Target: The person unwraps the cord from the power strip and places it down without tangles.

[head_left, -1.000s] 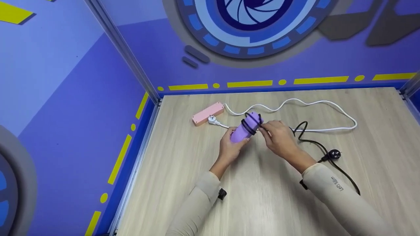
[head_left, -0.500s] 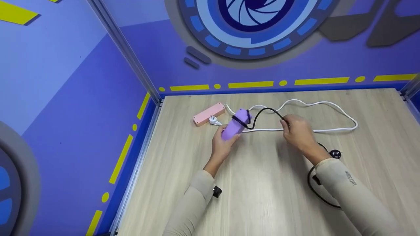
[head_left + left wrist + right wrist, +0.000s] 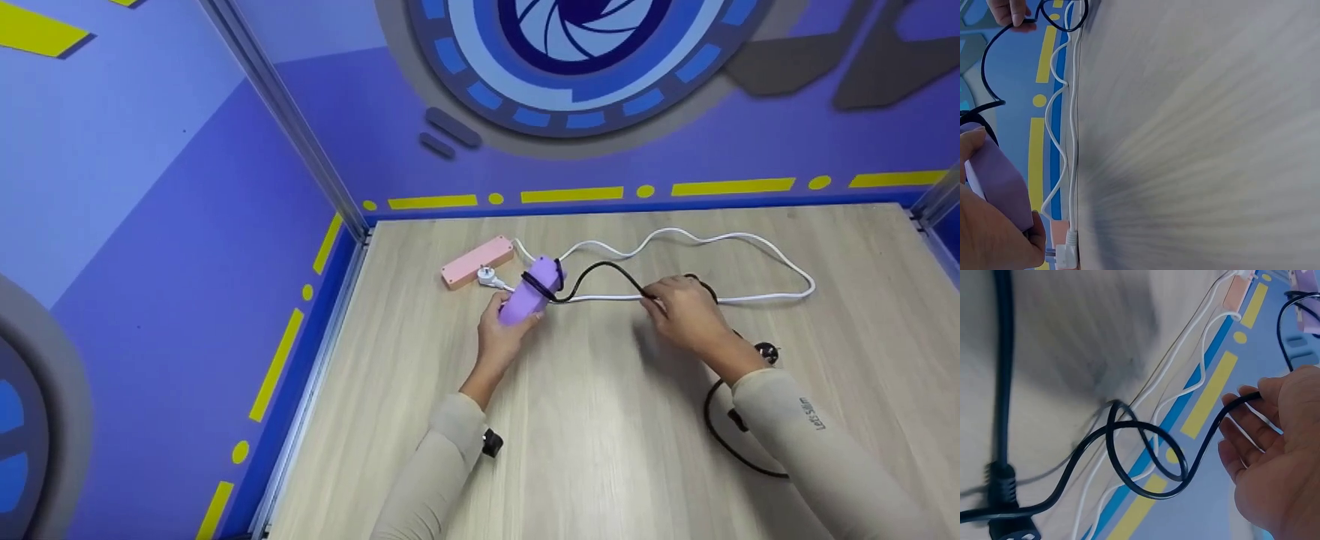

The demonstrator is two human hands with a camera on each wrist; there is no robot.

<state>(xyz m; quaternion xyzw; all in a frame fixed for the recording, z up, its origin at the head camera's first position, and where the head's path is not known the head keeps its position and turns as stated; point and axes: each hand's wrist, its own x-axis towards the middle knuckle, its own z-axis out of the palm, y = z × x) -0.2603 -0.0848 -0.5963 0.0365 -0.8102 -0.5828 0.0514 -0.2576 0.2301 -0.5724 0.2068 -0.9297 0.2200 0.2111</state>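
Note:
My left hand (image 3: 499,341) grips the lower end of a purple power strip (image 3: 517,304), holding it tilted above the table. Loops of its black cord (image 3: 606,264) wrap round the strip's upper part. From there the cord arches across to my right hand (image 3: 690,313), whose thumb and fingertips pinch it. In the right wrist view, the black cord (image 3: 1207,444) makes a loose loop past my right hand (image 3: 1275,455). The black plug (image 3: 766,352) lies on the table beside my right forearm. The left wrist view shows the purple strip (image 3: 1002,180) between thumb and fingers.
Behind the purple strip lies a pink power strip (image 3: 478,262), with a white plug (image 3: 487,277) against its front side. Its white cord (image 3: 739,234) runs in a wide loop across the back of the wooden table (image 3: 600,450). Printed panels (image 3: 570,172) stand behind and at left.
My right hand has moved right, drawing black cord off the strip; fewer turns remain round it. My left hand and the purple strip have shifted slightly left and lower.

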